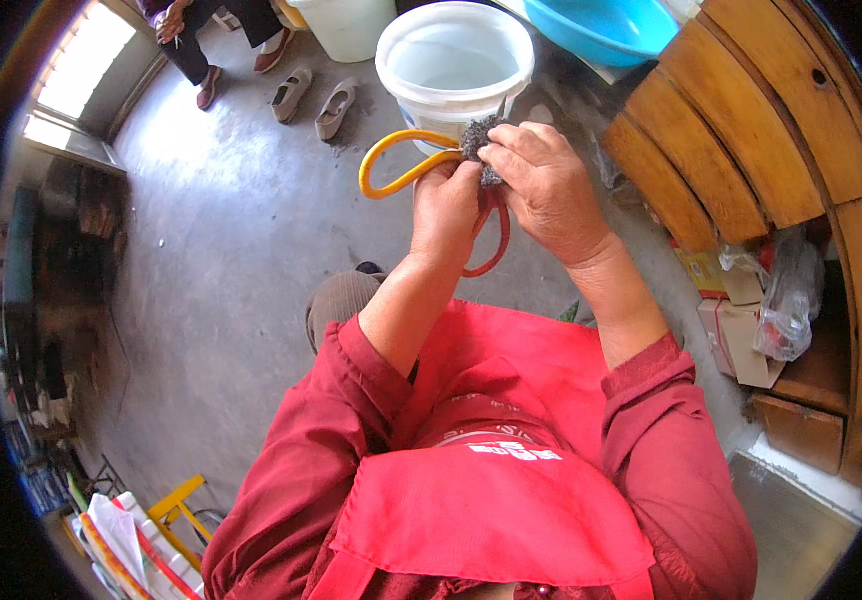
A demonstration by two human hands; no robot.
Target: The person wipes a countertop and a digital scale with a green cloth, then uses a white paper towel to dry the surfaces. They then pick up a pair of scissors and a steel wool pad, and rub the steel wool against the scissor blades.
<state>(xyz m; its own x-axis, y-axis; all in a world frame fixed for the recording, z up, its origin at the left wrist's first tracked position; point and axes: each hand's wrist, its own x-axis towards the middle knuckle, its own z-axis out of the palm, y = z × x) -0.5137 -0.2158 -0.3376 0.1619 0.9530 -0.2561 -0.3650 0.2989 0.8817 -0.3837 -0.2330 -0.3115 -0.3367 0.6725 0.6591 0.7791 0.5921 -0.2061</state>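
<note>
My left hand (446, 202) grips a pair of scissors near the pivot. One looped handle is yellow (378, 187) and points left; the other is red (506, 240) and hangs below the hands. My right hand (543, 180) pinches a dark metal scouring pad (478, 139) against the blades. A blade tip shows above the pad; the rest of the blades is hidden by pad and fingers. Both hands are close together in front of a white plastic bucket (461, 96), which appears to hold water.
A blue basin (603, 37) and a second pale bucket (346, 30) stand beyond. Grey shoes (335, 110) lie on the concrete floor, near a seated person (209, 30). At right is a wooden cabinet (738, 135) with cardboard boxes (738, 337) and plastic bags (787, 300).
</note>
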